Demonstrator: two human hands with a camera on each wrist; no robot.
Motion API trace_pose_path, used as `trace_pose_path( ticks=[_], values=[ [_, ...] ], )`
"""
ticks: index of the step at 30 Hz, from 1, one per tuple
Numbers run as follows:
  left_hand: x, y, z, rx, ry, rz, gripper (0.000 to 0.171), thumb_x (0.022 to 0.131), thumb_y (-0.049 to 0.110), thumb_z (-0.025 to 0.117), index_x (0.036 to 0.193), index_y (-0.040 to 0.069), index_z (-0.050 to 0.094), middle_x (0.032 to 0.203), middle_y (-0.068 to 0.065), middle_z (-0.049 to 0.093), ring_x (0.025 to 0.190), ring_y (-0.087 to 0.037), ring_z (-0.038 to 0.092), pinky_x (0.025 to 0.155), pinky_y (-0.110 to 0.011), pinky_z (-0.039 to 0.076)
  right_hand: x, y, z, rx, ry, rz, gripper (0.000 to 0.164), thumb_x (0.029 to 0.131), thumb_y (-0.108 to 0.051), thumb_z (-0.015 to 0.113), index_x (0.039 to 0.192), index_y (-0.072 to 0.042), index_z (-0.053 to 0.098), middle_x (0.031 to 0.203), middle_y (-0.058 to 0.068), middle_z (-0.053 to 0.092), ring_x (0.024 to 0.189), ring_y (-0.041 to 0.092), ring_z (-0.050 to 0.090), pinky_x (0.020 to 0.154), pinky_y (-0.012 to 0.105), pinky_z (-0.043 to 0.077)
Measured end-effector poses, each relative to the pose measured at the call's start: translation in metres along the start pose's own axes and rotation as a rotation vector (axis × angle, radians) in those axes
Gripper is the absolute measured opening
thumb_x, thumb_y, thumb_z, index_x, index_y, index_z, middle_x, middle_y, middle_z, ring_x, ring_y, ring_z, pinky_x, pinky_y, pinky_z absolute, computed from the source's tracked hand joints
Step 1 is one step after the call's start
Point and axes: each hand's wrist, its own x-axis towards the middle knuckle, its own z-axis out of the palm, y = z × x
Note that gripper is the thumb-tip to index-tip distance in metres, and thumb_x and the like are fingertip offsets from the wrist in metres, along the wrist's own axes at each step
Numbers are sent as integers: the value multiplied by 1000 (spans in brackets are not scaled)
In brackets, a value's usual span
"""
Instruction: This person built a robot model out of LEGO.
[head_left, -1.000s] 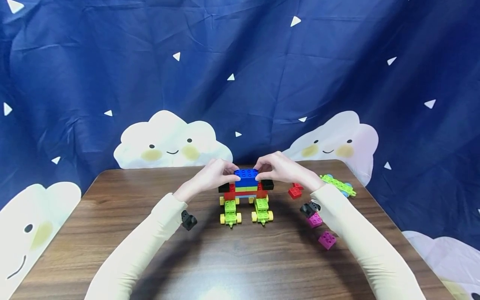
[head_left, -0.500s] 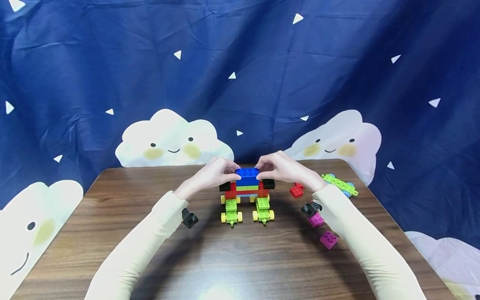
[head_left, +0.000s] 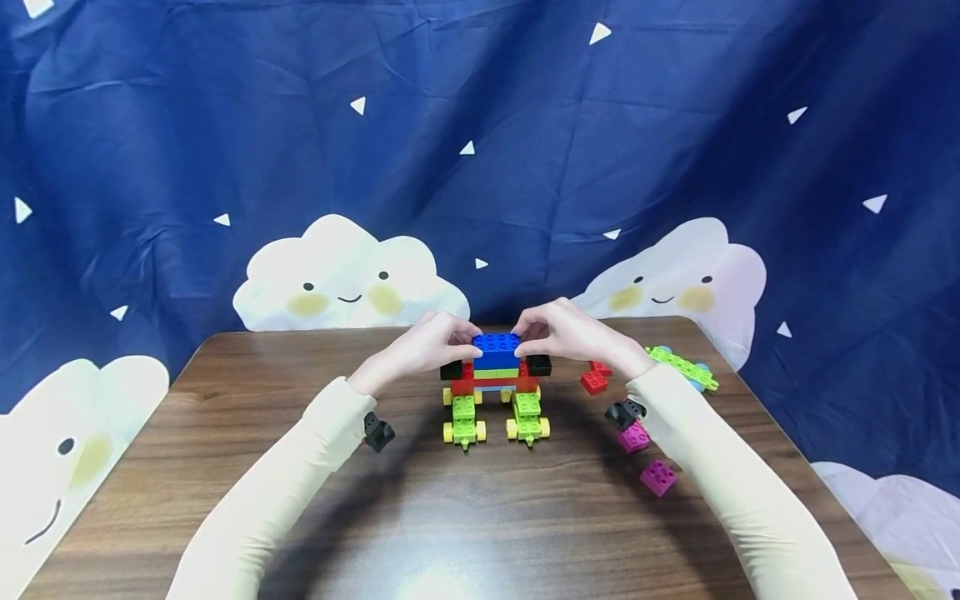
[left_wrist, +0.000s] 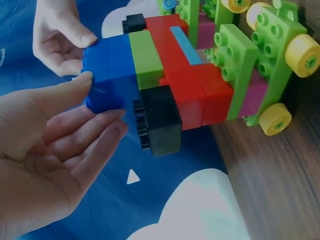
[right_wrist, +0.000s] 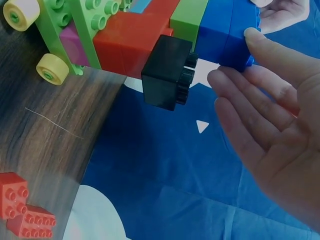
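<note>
At the table's far middle stands a model of building bricks, topped by stacked blue bricks (head_left: 497,360). My left hand (head_left: 426,343) pinches the left end of the blue bricks between thumb and fingers; my right hand (head_left: 573,335) does likewise at the right end. Beneath the blue lie a light green brick (left_wrist: 146,54) and red bricks (left_wrist: 175,75). A black brick (head_left: 451,372) sticks out on the left side and another black brick (right_wrist: 167,72) on the right. Two lime green wheeled bases (head_left: 464,428) with yellow wheels (left_wrist: 303,56) carry the model on the table.
Right of the model lie red bricks (head_left: 594,382) and two magenta bricks (head_left: 658,477), one partly under the right wrist. Farther right, a lime green wheeled base (head_left: 681,367) with blue wheels stands near the wooden table's (head_left: 247,417) edge. A blue cloth (head_left: 480,167) hangs behind.
Both hands keep their hold on the blue bricks, and the model stays in place. Only the head view has shifted slightly.
</note>
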Motion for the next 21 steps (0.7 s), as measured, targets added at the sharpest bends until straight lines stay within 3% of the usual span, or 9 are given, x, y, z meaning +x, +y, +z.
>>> trace_pose_path(
  ticks=[21],
  values=[
    [-4,-10,7,11,88,45,35,92,28,71,118,5,71,107,-9,76,100,-20,72,94,-37,57,-1,-4,0,6,-2,67,28,84,-22,79,104,-4,72,98,10,78,86,17,75,81,33,61]
  ],
)
